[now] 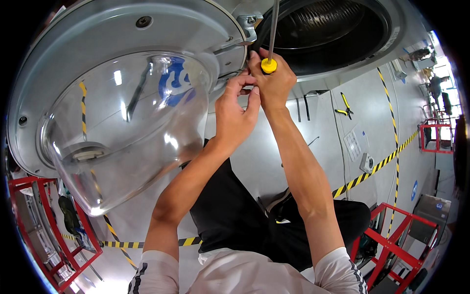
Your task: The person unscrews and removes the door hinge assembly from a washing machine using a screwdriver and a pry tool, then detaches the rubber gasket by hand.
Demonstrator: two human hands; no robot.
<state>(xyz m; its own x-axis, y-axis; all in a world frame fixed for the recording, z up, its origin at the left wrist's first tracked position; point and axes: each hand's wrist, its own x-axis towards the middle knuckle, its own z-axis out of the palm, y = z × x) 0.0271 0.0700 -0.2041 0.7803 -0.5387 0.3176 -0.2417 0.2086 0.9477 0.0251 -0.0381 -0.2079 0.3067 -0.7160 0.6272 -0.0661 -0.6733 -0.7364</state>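
Observation:
A front-loading washing machine's round door (pixel 122 32) stands swung out to the left, with its clear bowl-shaped glass (pixel 132 157) toward me. A metal hinge (pixel 248 28) joins it to the machine beside the dark drum opening (pixel 325 44). My right hand (pixel 278 81) is closed round a screwdriver (pixel 269 65); the yellow part of its handle shows, and the shaft points up past the hinge. My left hand (pixel 235 108) is just left of it, thumb and fingertips bent close together near the right fingers. Whatever lies between those fingertips is too small or hidden to tell.
Yellow-handled pliers (pixel 346 105) lie on the grey floor to the right, near a white sheet (pixel 352 144) and a power strip (pixel 366 162). Yellow-black tape (pixel 377 171) marks the floor. Red metal frames (pixel 396 245) stand at both sides.

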